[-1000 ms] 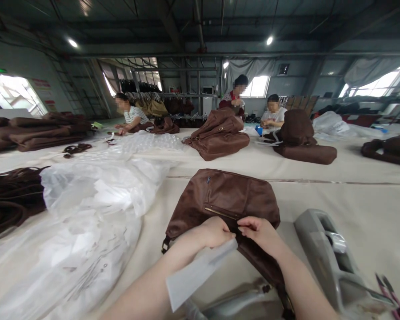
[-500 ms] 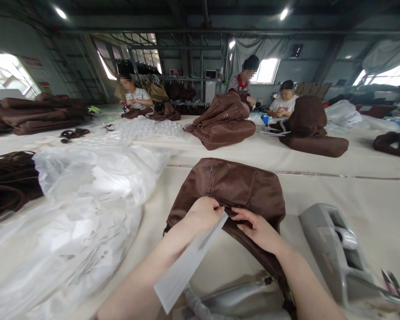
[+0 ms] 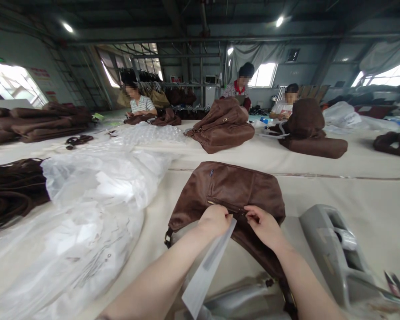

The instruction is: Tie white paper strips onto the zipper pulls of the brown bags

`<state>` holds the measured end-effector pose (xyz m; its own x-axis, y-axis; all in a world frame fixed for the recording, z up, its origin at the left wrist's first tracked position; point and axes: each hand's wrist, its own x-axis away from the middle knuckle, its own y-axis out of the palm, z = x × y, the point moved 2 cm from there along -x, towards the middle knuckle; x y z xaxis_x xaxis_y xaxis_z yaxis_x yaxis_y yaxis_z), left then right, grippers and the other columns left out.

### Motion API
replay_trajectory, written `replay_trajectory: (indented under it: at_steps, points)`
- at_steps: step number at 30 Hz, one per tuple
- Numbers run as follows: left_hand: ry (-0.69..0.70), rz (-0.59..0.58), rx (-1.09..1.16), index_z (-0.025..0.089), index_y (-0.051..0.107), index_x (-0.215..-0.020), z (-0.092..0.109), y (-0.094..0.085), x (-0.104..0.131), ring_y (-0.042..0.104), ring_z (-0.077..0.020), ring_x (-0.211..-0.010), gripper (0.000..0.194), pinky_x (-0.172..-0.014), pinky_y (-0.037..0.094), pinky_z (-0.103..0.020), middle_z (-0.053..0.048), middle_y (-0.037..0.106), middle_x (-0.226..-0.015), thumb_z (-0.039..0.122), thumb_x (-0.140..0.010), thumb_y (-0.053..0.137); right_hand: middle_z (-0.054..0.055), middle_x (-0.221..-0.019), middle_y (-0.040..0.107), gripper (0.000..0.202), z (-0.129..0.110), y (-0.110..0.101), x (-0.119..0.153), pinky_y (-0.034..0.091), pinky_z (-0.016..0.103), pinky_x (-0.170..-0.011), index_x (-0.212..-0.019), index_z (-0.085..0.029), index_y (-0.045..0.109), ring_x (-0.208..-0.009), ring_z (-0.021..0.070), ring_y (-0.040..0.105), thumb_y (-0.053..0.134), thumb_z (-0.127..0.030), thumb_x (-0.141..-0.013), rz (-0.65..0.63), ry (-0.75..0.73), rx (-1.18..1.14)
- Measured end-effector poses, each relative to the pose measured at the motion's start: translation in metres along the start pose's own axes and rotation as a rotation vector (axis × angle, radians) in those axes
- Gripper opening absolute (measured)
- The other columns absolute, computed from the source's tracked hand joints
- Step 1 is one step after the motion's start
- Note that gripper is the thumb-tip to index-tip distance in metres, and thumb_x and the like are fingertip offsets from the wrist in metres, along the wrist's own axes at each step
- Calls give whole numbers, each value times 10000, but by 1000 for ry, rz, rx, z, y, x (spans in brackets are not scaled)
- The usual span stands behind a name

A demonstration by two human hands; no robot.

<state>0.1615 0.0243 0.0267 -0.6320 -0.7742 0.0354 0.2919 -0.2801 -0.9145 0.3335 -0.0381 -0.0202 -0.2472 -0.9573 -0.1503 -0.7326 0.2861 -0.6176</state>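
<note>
A brown leather handbag lies on the pale table in front of me, its strap curving toward me on the right. My left hand is closed, pinching the upper end of a long whitish paper strip that hangs down toward me. Just above that hand runs a short zipper on the bag. My right hand has its fingers curled in a pinch at the zipper's right end; what sits between those fingertips is too small to make out.
At left lies a heap of clear plastic bags beside brown straps. A grey tape dispenser and snips are on the right. More brown bags stand across the table, where several people work.
My left hand has shifted right and slightly down with the paper strip, uncovering the zipper's left part. The right hand has moved slightly right, its fingers more curled.
</note>
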Motion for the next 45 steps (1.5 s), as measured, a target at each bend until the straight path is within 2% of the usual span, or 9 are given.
replay_trajectory:
  at_steps: [4,8,16,20,23,29,34,40,45]
  points:
    - [-6,-35,-22,125,733,-781,8,4,-16,644,-238,-787,342,-736,441,-294,-148,706,-806,298,-841,444,36,-897,674,373,2,2,-1,459,327,-855,-1077,-207,621,-871,192,628,487,-134,-737,-50,-77,89]
    - [-11,-46,-19,123,729,-759,12,14,-32,647,-243,-780,339,-713,440,-295,-150,701,-782,296,-845,451,45,-922,674,351,3,2,0,466,316,-840,-1065,-209,632,-866,190,628,486,-141,-754,-62,-60,88]
    - [-51,53,67,132,703,-781,8,34,-35,600,-173,-711,351,-646,385,-258,-105,689,-782,319,-880,423,64,-917,704,268,1,0,0,465,316,-837,-967,-195,658,-856,198,647,503,-152,-752,-30,9,32]
    - [-97,70,154,127,700,-760,4,41,-34,537,-127,-613,421,-577,345,-237,-64,665,-705,360,-904,380,41,-731,696,149,-1,1,2,467,265,-608,-823,-185,654,-605,162,630,521,-245,-794,-80,153,36]
    - [-120,29,232,127,706,-722,-3,42,-33,511,-123,-548,493,-520,327,-235,-41,633,-617,470,-884,391,9,-582,644,223,-5,3,5,387,224,-453,-680,-179,607,-403,102,519,498,-298,-833,-185,248,16]
    - [-157,-115,361,160,736,-755,-14,44,-33,538,-124,-539,395,-494,347,-212,-13,631,-581,473,-794,498,-25,-455,556,309,-1,10,4,301,198,-357,-616,-180,567,-315,68,413,474,-342,-862,-281,335,-69]
    - [-156,-77,392,172,752,-808,-12,46,-34,581,-134,-588,386,-522,378,-213,-26,674,-639,429,-819,464,-21,-517,587,247,3,16,1,258,185,-294,-780,-172,614,-319,75,437,466,-353,-859,-228,447,-189]
    - [-154,-46,396,188,738,-849,-7,45,-33,619,-147,-701,308,-599,422,-215,-36,716,-781,348,-814,478,4,-518,594,274,2,25,-4,286,169,-295,-589,-163,546,-340,64,451,517,-337,-799,-156,448,-323]
    - [-56,114,74,189,692,-848,9,33,-20,635,-197,-814,247,-738,468,-285,-70,696,-873,264,-835,457,-2,-510,583,175,2,29,-8,268,169,-302,-586,-165,543,-343,61,434,532,-269,-727,-109,434,-382]
